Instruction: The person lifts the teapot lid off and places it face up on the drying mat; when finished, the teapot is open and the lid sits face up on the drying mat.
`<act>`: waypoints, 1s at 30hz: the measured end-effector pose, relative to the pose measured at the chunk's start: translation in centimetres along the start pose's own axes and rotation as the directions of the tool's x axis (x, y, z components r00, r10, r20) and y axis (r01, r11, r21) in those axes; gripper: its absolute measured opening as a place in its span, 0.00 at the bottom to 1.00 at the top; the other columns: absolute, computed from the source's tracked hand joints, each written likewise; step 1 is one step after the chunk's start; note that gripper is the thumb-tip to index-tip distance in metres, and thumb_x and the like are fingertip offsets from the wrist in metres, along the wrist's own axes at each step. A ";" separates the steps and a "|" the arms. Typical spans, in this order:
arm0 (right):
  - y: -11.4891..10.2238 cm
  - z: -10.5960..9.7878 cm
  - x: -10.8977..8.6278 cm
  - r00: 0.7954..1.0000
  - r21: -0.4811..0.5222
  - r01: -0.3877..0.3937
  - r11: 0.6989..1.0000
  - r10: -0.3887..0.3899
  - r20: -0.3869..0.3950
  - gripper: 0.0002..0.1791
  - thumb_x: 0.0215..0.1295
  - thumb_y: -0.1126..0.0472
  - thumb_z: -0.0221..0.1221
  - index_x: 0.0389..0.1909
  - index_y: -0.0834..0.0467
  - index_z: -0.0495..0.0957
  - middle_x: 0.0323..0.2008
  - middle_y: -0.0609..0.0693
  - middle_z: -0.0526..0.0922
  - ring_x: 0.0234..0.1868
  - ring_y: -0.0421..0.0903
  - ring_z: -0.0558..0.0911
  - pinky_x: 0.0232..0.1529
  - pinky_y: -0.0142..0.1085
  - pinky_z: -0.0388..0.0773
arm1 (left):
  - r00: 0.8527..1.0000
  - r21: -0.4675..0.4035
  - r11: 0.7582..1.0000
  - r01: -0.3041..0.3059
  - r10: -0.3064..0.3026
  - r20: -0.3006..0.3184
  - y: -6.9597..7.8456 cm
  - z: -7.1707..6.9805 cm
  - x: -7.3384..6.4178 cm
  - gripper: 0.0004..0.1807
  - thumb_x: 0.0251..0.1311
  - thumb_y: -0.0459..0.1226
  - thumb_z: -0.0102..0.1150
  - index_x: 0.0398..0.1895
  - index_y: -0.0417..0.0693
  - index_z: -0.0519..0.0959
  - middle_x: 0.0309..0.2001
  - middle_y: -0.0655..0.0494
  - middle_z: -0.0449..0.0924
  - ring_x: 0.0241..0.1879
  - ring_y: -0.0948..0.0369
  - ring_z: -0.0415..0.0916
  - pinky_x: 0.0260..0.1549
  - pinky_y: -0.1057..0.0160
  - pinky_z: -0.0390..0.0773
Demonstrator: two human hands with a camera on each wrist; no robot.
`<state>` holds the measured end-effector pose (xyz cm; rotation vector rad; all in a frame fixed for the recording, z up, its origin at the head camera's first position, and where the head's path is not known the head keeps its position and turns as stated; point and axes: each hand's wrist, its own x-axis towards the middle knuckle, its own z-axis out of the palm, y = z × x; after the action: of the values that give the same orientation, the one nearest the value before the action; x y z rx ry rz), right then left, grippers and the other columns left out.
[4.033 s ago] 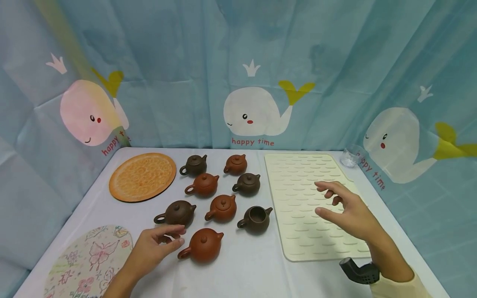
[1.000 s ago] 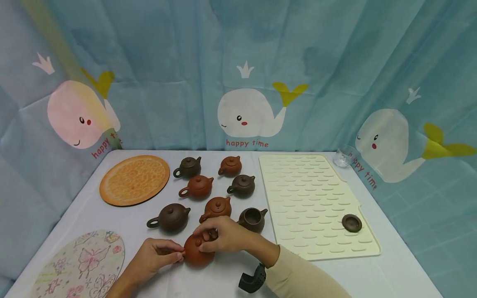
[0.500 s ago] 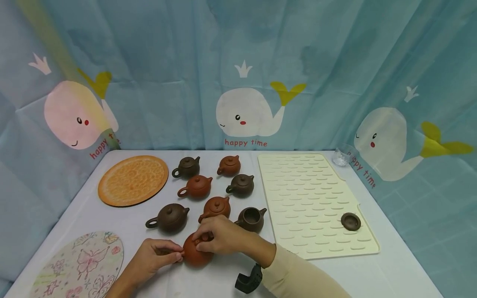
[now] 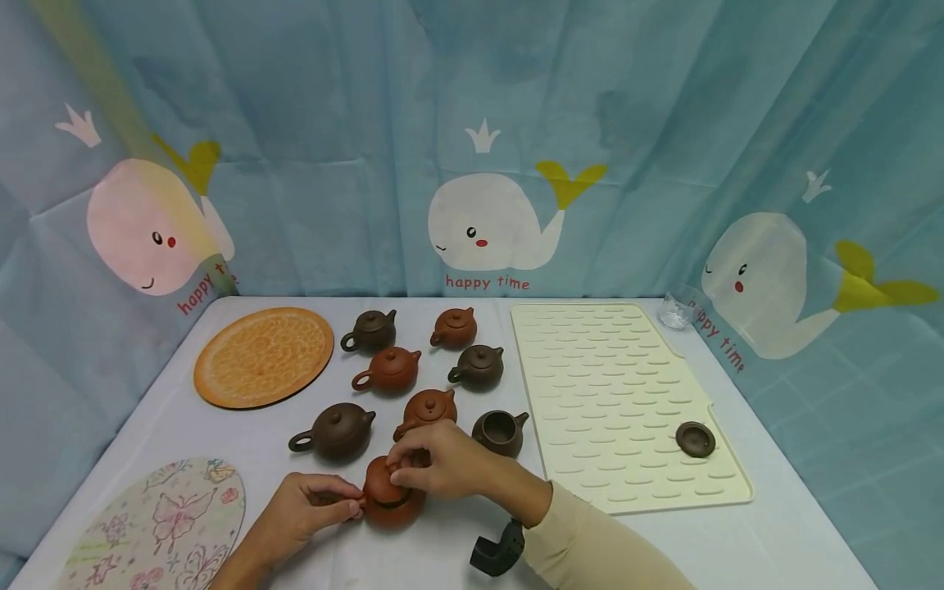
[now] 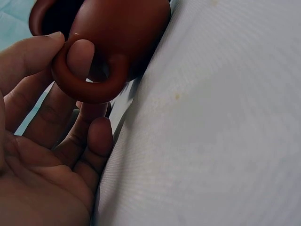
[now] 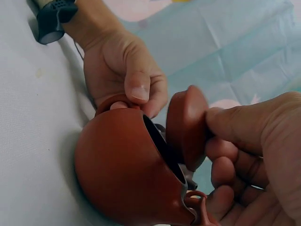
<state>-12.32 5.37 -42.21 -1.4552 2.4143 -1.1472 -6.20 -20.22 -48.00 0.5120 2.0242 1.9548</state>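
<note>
The reddish-brown clay teapot (image 4: 397, 516) stands on the white cloth at the front. My left hand (image 4: 298, 515) pinches its loop handle (image 5: 91, 92), one fingertip passing through the ring. Above the pot, my right hand (image 4: 451, 463) pinches the red lid (image 6: 181, 127), which is raised off the rim and tilted. In the right wrist view a dark gap shows between lid and pot mouth. Behind the right hand sits a dark brown teapot (image 4: 497, 433) without a lid. A dark brown lid (image 4: 696, 439) lies upside down on the cream mat (image 4: 590, 393).
Several more lidded teapots stand behind, among them a dark one (image 4: 338, 430) and a red one (image 4: 428, 410). An orange round mat (image 4: 264, 356) and a flower-patterned mat (image 4: 158, 524) lie at left. At the back right is a clear cup (image 4: 674, 311).
A dark lid has come to lie on the cream mat. My right hand moved left from there to the front red teapot and raised its lid. My left hand took hold of the handle.
</note>
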 end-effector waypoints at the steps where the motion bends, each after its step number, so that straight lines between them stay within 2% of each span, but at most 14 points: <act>1: 0.0 -0.1 0.0 1.000 0.016 -0.009 1.000 0.009 -0.011 0.04 0.61 0.61 0.66 0.36 0.54 0.82 0.27 0.37 0.76 0.29 0.28 0.71 0.31 0.22 0.71 | 1.000 -0.002 1.000 0.005 -0.005 0.000 0.0 0.0 0.0 0.09 0.59 0.27 0.62 0.40 0.26 0.81 0.34 0.44 0.84 0.35 0.57 0.83 0.36 0.63 0.80; 9: 0.4 0.0 -0.4 0.995 0.170 -0.014 0.985 0.031 -0.094 0.06 0.60 0.64 0.66 0.38 0.58 0.83 0.28 0.41 0.79 0.29 0.31 0.73 0.32 0.27 0.75 | 0.999 0.021 0.999 0.043 -0.042 -0.012 0.1 0.0 0.1 0.10 0.59 0.29 0.63 0.41 0.27 0.81 0.35 0.44 0.84 0.35 0.56 0.83 0.37 0.63 0.80; 11: 0.6 0.1 -0.5 0.993 0.223 -0.022 0.975 0.048 -0.110 0.06 0.60 0.66 0.66 0.37 0.59 0.83 0.28 0.43 0.80 0.29 0.32 0.74 0.32 0.27 0.75 | 0.999 0.028 0.998 0.049 -0.049 -0.014 0.1 0.0 0.0 0.11 0.59 0.29 0.63 0.41 0.28 0.81 0.35 0.44 0.84 0.35 0.56 0.83 0.37 0.63 0.80; 14: 0.0 -0.3 -0.6 0.986 0.307 -0.072 0.949 0.114 -0.120 0.06 0.57 0.70 0.65 0.36 0.62 0.82 0.27 0.46 0.81 0.29 0.33 0.76 0.32 0.30 0.77 | 0.998 0.037 0.997 0.064 -0.064 -0.018 0.2 0.0 0.0 0.11 0.59 0.30 0.64 0.41 0.28 0.82 0.35 0.44 0.84 0.35 0.56 0.83 0.37 0.63 0.79; 19: -1.6 -1.6 -0.5 0.969 0.459 -0.157 0.874 0.226 -0.099 0.04 0.55 0.74 0.63 0.32 0.68 0.80 0.30 0.51 0.83 0.31 0.36 0.79 0.35 0.35 0.79 | 0.997 0.049 0.996 0.081 -0.080 -0.025 0.4 0.1 0.0 0.12 0.59 0.31 0.64 0.42 0.29 0.82 0.35 0.44 0.84 0.35 0.55 0.83 0.37 0.63 0.79; 23: -1.7 -1.9 -0.7 0.964 0.584 -0.154 0.797 0.250 -0.086 0.05 0.54 0.76 0.61 0.32 0.70 0.77 0.30 0.53 0.82 0.31 0.38 0.79 0.34 0.32 0.77 | 0.997 0.060 0.996 0.068 -0.066 -0.032 0.5 0.1 0.0 0.11 0.59 0.30 0.64 0.41 0.29 0.82 0.34 0.45 0.84 0.35 0.55 0.83 0.37 0.63 0.79; 26: -0.7 -1.4 -0.9 0.964 0.668 -0.142 0.731 0.256 -0.075 0.11 0.54 0.79 0.59 0.40 0.71 0.75 0.32 0.56 0.82 0.33 0.41 0.81 0.34 0.33 0.78 | 0.998 0.063 0.996 0.055 -0.053 -0.032 0.5 0.2 0.1 0.11 0.58 0.30 0.64 0.41 0.29 0.82 0.33 0.45 0.84 0.34 0.56 0.83 0.36 0.63 0.79; 30: 0.4 -0.7 -1.0 0.969 0.724 -0.119 0.679 0.237 -0.063 0.26 0.56 0.80 0.57 0.58 0.68 0.71 0.35 0.60 0.82 0.35 0.45 0.82 0.36 0.37 0.80 | 0.999 0.062 0.997 0.042 -0.040 -0.032 0.4 0.1 0.0 0.10 0.58 0.30 0.64 0.40 0.29 0.82 0.33 0.45 0.84 0.34 0.56 0.83 0.36 0.63 0.79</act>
<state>-12.38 6.72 -42.26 -0.8669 1.7479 -1.9028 -6.15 -20.06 -47.64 0.4530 2.1036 1.8916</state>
